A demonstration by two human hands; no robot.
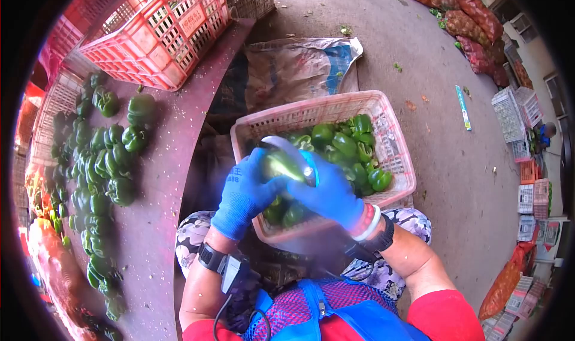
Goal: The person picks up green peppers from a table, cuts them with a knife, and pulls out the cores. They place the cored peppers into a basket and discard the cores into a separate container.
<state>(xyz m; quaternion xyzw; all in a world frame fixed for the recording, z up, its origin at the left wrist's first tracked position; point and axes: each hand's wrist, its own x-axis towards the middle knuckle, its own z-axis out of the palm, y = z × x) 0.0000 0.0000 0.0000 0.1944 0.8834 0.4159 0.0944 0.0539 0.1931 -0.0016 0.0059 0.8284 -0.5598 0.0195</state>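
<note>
My left hand [245, 188], in a blue work glove, grips a green bell pepper [278, 166] whose pale surface faces up. My right hand [329, 188], gloved alike, is closed round the blue handle of a knife [280, 143]. Its pale curved blade lies across the pepper's upper side, and motion blurs it. Both hands are above a pink plastic crate [400, 161] between my knees. Green bell peppers [344, 143] fill part of that crate, some of them cut open. My forearms hide its near side.
On my left, a low reddish table [162, 161] carries many whole bell peppers [99, 161] and a pink crate [173, 35]. A crumpled sack [290, 71] lies beyond my crate. Red net sacks [461, 17] and stacked crates [509, 116] line the right side.
</note>
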